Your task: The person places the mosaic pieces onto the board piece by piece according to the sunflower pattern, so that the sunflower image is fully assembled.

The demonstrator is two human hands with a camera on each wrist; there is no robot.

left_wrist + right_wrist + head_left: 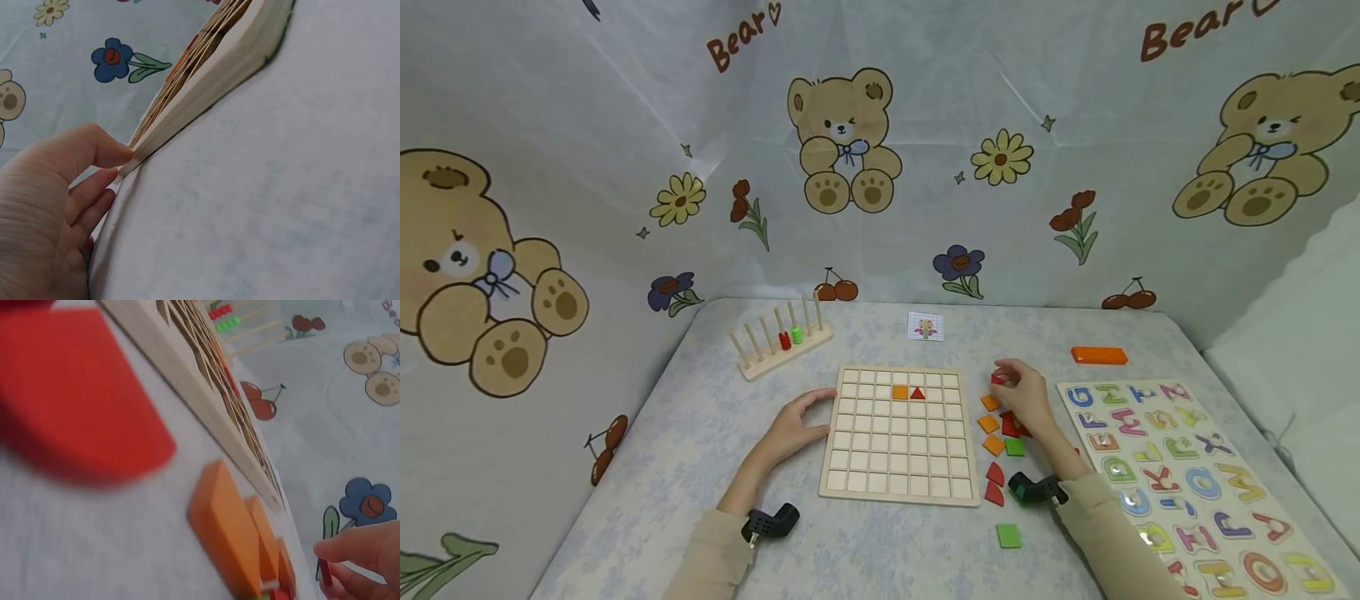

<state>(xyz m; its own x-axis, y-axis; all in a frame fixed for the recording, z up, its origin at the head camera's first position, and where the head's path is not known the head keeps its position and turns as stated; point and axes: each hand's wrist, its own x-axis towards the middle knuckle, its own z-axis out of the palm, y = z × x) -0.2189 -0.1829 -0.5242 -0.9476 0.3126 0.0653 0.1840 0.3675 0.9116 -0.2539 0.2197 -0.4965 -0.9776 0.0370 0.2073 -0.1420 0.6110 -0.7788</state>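
Observation:
A wooden grid board (898, 500) lies flat, an orange square (899, 392) and a red triangle (917, 393) side by side in its second row. My left hand (796, 427) rests at the board's left edge, its thumb and fingertips touching the side, as the left wrist view also shows. Beyond the board's right edge, my right hand (1028, 396) pinches a small red piece (324, 571) between thumb and fingers. Orange squares (988, 424), red quarter-round pieces (995, 483) and a green square (1014, 447) lie near that hand; part of the pile is hidden under it.
A peg rack (786, 354) with red and green rings stands back left. Behind the board lies a small pattern card (926, 327). An orange block (1099, 356) and a letter board (1180, 467) are on the right. Another green square (1009, 536) lies nearer the front.

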